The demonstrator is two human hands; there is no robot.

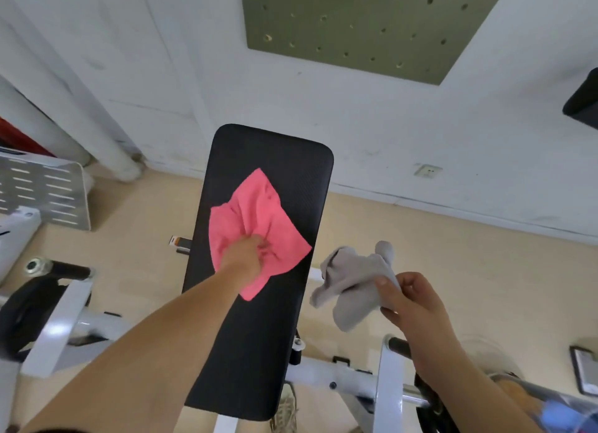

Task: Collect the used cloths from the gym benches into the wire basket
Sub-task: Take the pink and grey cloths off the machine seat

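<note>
The person's left hand (246, 254) reaches out over the black padded table (259, 335), its fingers (262, 246) bunched into the middle of a pink cloth (255, 212) that lies rumpled on the pad. The right hand (411, 306) is held off the table's right side above the tan floor (453, 254), fingers (386, 292) and thumb pinching a crumpled grey cloth (352, 280) that hangs in the air, apart from the pad.

Left hand (247, 254) outstretched, fingers clenched — right hand (411, 300) raised, pinching.
</note>
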